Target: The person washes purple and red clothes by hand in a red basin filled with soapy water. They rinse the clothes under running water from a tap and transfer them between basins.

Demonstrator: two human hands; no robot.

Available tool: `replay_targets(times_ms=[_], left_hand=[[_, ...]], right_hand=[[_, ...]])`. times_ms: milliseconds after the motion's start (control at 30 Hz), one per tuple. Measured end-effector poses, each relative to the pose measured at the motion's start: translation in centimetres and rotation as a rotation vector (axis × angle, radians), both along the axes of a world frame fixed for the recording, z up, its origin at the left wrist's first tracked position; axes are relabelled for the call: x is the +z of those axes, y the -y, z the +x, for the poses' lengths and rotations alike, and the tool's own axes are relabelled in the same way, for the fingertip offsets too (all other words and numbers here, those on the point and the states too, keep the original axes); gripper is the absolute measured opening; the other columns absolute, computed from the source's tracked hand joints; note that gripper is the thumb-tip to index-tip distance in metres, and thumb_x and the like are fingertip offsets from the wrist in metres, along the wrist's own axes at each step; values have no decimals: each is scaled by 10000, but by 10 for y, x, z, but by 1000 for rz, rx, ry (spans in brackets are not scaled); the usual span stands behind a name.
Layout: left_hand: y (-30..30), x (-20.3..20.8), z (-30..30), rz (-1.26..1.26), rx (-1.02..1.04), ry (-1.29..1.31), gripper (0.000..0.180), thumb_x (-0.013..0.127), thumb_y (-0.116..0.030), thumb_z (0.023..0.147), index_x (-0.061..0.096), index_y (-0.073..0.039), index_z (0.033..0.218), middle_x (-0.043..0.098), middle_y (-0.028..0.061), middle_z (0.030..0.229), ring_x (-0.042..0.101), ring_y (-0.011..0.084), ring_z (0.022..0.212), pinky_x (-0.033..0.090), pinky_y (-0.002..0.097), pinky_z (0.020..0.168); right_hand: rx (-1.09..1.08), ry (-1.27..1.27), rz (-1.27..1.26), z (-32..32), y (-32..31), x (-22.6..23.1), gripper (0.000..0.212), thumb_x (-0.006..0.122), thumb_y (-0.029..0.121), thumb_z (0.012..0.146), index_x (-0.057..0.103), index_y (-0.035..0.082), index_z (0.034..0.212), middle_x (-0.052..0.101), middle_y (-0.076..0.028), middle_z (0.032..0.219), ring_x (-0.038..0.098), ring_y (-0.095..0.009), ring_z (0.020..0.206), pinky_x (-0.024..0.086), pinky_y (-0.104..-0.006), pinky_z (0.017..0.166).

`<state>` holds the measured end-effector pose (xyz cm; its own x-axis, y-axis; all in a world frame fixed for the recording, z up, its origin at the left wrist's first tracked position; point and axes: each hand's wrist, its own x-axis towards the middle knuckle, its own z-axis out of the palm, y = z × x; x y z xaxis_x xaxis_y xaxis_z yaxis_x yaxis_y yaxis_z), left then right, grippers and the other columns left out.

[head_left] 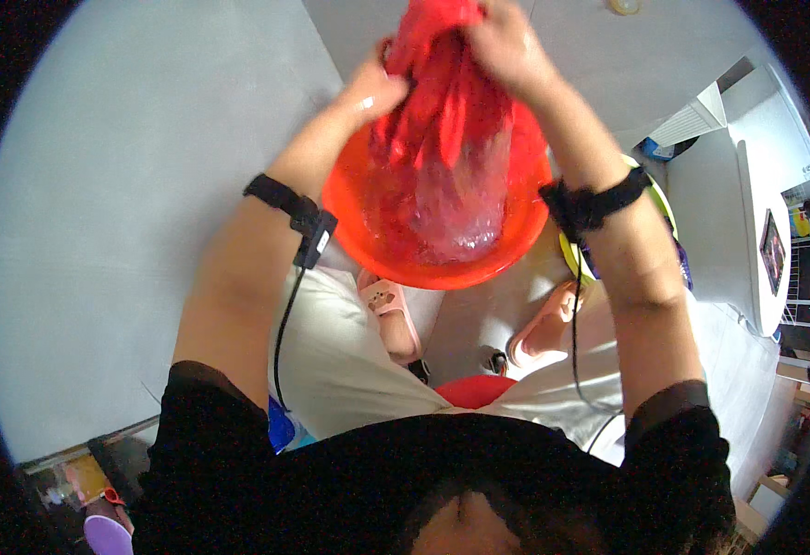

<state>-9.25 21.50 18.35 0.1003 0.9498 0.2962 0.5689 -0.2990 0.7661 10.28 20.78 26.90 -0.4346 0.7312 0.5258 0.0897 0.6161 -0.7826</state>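
Note:
Both my hands grip a wet red cloth, lifted above an orange-red basin that stands on the floor. My left hand is closed on the cloth's left side. Higher up on the right, my right hand clutches its upper part, slightly blurred. The lower folds of the cloth hang down toward the basin, where shiny water shows. What kind of garment or fabric it is, I cannot tell. The top of the cloth runs out of the picture.
A yellow-green basin with dark contents stands right of the orange one, partly behind my right forearm. Pink slippers are on my feet below the basin. A grey wall rises at left, a white appliance at right. Cables hang from bands on both forearms.

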Motion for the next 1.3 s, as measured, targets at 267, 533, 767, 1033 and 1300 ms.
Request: replay_targets(times_ms=[267, 533, 767, 1033, 1300], left_hand=[[14, 107, -4, 335, -81, 435, 518, 594, -134, 893, 390, -20, 1356, 545, 131, 1288, 520, 235, 1174, 411, 352, 1011], [68, 10, -9, -381, -64, -48, 982, 779, -251, 653, 235, 14, 1427, 539, 251, 1273, 536, 318, 1185, 435, 376, 997], [134, -37, 8, -698, -134, -451, 1524, 916, -460, 457, -115, 9, 1476, 25, 291, 1545, 48, 366, 1453, 155, 385, 1171], [150, -58, 38, -369, 72, -563, 1615, 935, -480, 358, -166, -143, 1490, -146, 241, 1548, -61, 398, 1446, 95, 600, 1135], [88, -68, 11, 89, 313, -4, 1282, 893, -393, 458, 111, -33, 1409, 168, 215, 1456, 201, 355, 1348, 232, 467, 1112]], right_hand=[[49, -167, 149, -22, 19, 134, 278, 386, -5, 886, 617, -32, 1038, 657, -94, 918, 610, -188, 856, 510, -322, 785], [-212, 546, 73, 15, 16, -27, 344, 525, 146, 824, 594, 3, 1130, 666, -223, 1003, 636, -320, 979, 491, -411, 867], [-536, 483, -459, 54, 53, -188, 314, 533, 152, 769, 635, -37, 998, 640, -281, 1018, 611, -417, 1003, 473, -471, 891], [-462, -35, -529, -1, 39, -21, 383, 421, 57, 827, 563, -109, 1142, 637, -255, 1034, 637, -325, 930, 512, -433, 822], [-131, -386, -721, -51, 118, 101, 255, 405, 37, 869, 616, -98, 912, 640, -198, 847, 617, -288, 702, 453, -478, 558]])
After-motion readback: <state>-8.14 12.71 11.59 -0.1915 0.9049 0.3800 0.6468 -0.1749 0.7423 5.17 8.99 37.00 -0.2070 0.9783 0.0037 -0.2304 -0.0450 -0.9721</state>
